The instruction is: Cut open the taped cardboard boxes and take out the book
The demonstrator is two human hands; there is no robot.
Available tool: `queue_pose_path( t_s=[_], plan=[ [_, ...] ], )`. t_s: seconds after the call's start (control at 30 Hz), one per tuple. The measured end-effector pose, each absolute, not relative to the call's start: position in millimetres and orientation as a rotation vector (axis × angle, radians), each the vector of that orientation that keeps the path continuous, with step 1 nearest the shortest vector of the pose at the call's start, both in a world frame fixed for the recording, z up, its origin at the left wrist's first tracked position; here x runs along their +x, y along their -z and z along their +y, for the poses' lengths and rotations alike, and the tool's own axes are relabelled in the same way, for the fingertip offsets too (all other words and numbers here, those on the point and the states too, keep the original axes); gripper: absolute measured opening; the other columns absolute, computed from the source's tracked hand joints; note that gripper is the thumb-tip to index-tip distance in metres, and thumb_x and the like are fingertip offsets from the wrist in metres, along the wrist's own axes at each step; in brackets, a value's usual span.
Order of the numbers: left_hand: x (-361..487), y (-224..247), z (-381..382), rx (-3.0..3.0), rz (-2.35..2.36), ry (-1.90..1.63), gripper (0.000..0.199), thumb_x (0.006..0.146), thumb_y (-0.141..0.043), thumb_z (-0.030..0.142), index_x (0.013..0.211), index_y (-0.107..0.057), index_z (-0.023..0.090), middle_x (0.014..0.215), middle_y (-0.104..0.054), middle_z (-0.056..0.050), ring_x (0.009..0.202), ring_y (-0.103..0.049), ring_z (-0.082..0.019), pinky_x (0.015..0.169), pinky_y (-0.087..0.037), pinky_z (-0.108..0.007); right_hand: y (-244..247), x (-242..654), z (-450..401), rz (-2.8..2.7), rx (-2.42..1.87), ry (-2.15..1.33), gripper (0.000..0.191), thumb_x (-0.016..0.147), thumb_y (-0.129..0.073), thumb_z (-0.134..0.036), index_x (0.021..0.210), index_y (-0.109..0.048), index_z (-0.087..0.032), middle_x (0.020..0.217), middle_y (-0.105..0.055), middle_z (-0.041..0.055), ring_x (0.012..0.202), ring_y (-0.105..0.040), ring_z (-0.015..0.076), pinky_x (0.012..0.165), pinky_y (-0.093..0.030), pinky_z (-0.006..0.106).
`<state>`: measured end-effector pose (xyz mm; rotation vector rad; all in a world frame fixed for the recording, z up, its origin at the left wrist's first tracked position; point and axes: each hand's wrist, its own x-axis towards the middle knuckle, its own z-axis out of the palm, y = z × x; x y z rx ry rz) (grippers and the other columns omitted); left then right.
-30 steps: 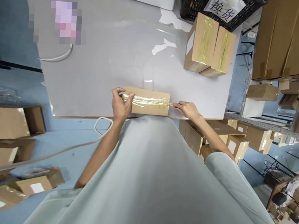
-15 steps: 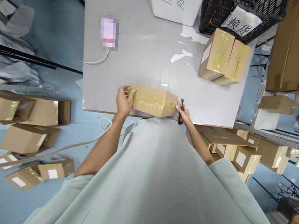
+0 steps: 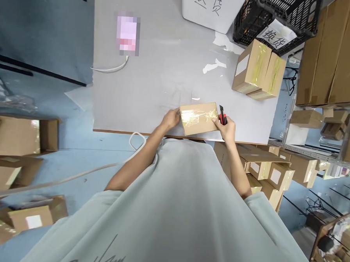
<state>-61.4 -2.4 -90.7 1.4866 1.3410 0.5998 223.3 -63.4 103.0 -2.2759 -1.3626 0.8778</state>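
Note:
A small taped cardboard box (image 3: 198, 119) is held between my two hands near the front edge of the table. My left hand (image 3: 171, 118) grips its left end, with some fingers hidden behind the box. At the right end, my right hand (image 3: 227, 130) has its thumb on the box's face. That same hand also holds a red and black utility knife (image 3: 223, 116), whose dark tip points away from me. Clear tape shines across the face turned up towards me.
Two taped cardboard boxes (image 3: 252, 70) stand at the table's right side, by a black plastic crate (image 3: 274, 21). A white bin (image 3: 212, 9) is at the back. A cable (image 3: 112, 70) leads to a blurred-out device (image 3: 128, 32). Cartons lie on the floor both sides.
The box has been turned over to another face and shifted right. My left hand has moved right along with it, and my right hand, still with the knife, has shifted slightly right.

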Motion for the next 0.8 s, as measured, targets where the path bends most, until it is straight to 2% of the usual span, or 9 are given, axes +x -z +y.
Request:
queue_pose_path(
  t_s=[0.07, 0.13, 0.17, 0.23, 0.33, 0.43, 0.63, 0.8],
  plan=[
    [-72.0, 69.8, 6.5, 1.457, 1.382, -0.626, 0.061, 0.105, -0.056, 0.065, 0.131, -0.085, 0.018, 0.135, -0.084, -0.022, 0.124, -0.078, -0.041, 0.117, -0.06, -0.063, -107.7, 211.7, -66.3, -1.441, -2.362, -0.765, 0.049, 0.104, -0.073, -0.062, 0.124, -0.083, -0.018, 0.121, -0.081, 0.0152, 0.109, -0.078, 0.0311, 0.103, -0.062, 0.041],
    [-78.7, 38.6, 15.6, 1.386, 1.349, -0.697, 0.061, 0.111, -0.052, 0.065, 0.134, -0.085, 0.02, 0.142, -0.083, -0.015, 0.123, -0.079, -0.032, 0.115, -0.063, -0.048, -115.0, 202.0, -71.6, -1.476, -2.425, -0.636, 0.049, 0.107, -0.071, -0.057, 0.135, -0.079, -0.018, 0.135, -0.078, 0.0197, 0.12, -0.077, 0.0337, 0.108, -0.061, 0.044],
    [-80.2, 21.1, 19.7, 1.348, 1.318, -0.718, 0.061, 0.112, -0.053, 0.068, 0.131, -0.086, 0.021, 0.138, -0.085, -0.013, 0.118, -0.08, -0.03, 0.112, -0.065, -0.044, -119.6, 197.4, -75.3, -1.477, -2.433, -0.585, 0.049, 0.108, -0.069, -0.055, 0.14, -0.076, -0.018, 0.139, -0.077, 0.0213, 0.124, -0.077, 0.0345, 0.109, -0.061, 0.045],
    [-80.9, -12.4, 26.6, 1.352, 1.26, -0.696, 0.056, 0.105, -0.067, 0.071, 0.119, -0.09, 0.022, 0.124, -0.088, -0.011, 0.111, -0.081, -0.029, 0.106, -0.066, -0.039, -129.9, 186.3, -84.4, -1.464, -2.398, -0.551, 0.048, 0.113, -0.062, -0.05, 0.147, -0.069, -0.018, 0.141, -0.077, 0.0222, 0.127, -0.077, 0.0342, 0.108, -0.061, 0.045],
    [-80.9, -45.8, 34.2, 1.344, 1.219, -0.642, 0.046, 0.093, -0.087, 0.066, 0.107, -0.092, 0.023, 0.114, -0.089, -0.01, 0.103, -0.082, -0.028, 0.102, -0.066, -0.039, -145.4, 160.9, -97.9, -1.482, -2.3, -0.696, 0.042, 0.119, -0.052, -0.045, 0.149, -0.064, -0.018, 0.131, -0.083, 0.0185, 0.115, -0.082, 0.0307, 0.101, -0.063, 0.041],
    [-81.9, -53.2, 39.4, 1.304, 1.185, -0.612, 0.041, 0.088, -0.093, 0.061, 0.104, -0.093, 0.023, 0.11, -0.089, -0.01, 0.102, -0.082, -0.028, 0.102, -0.067, -0.041, -157.2, 127.1, -102.6, -1.63, -2.223, -0.887, 0.04, 0.121, -0.051, -0.043, 0.149, -0.067, -0.021, 0.124, -0.086, 0.014, 0.108, -0.085, 0.0299, 0.096, -0.062, 0.037],
    [-81.1, -40.3, 42.8, 1.316, 1.125, -0.625, 0.03, 0.09, -0.093, 0.055, 0.098, -0.094, 0.026, 0.111, -0.091, -0.009, 0.105, -0.083, -0.03, 0.105, -0.067, -0.044, -166.4, 79.2, -85.6, -1.813, -2.326, -0.963, 0.041, 0.122, -0.052, -0.038, 0.156, -0.072, -0.025, 0.127, -0.09, 0.0109, 0.112, -0.086, 0.0313, 0.096, -0.061, 0.034],
    [-80.1, -35.8, 40.5, 1.326, 1.129, -0.644, 0.022, 0.092, -0.09, 0.045, 0.105, -0.095, 0.027, 0.114, -0.091, -0.007, 0.108, -0.084, -0.03, 0.106, -0.067, -0.044, -171.8, 69.5, -78.6, -1.88, -2.434, -0.96, 0.043, 0.123, -0.051, -0.033, 0.16, -0.071, -0.024, 0.131, -0.089, 0.0112, 0.118, -0.085, 0.0309, 0.099, -0.06, 0.034]
  ],
)
